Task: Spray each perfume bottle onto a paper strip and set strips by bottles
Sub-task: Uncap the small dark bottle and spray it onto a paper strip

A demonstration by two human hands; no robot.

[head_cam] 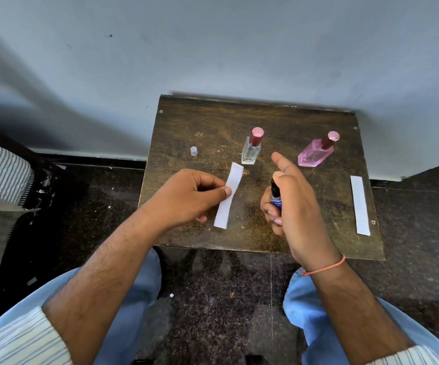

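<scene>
**Blue bottle in one hand, strip in the other**

So the right hand (296, 204) has its grip wrapped around a small blue perfume bottle (276, 197), fingers curled round the body, with one finger resting on the black sprayer top and another stuck out straight past it. The bottle is up off the tabletop (202, 122), nozzle facing roughly toward the other hand.

The left hand (186, 197) is grasping a white paper strip (229, 196), pinched about halfway along its length between thumb and fingers. The strip stands more or less upright and bows a little, just to the left of the blue bottle, not touching it.

Just past the right hand's grip, on the far side, stands a clear square bottle (251, 151) with a shiny pink-red cap, upright on the wood. Further off to the right of that grip is a pink bottle (314, 154) with the same kind of cap, also capped. A second paper strip (360, 205) lies flat well to the right of the right hand, near the tabletop edge, on the near side of the pink bottle.

Beyond the left hand's grip, a bit to its left, sits a small clear cap (193, 150) on its own, standing upright.

The right wrist wears a thin orange thread bracelet (326, 267). Below the hands you can see blue trousers (139, 285) and a dark speckled floor (213, 299).
</scene>
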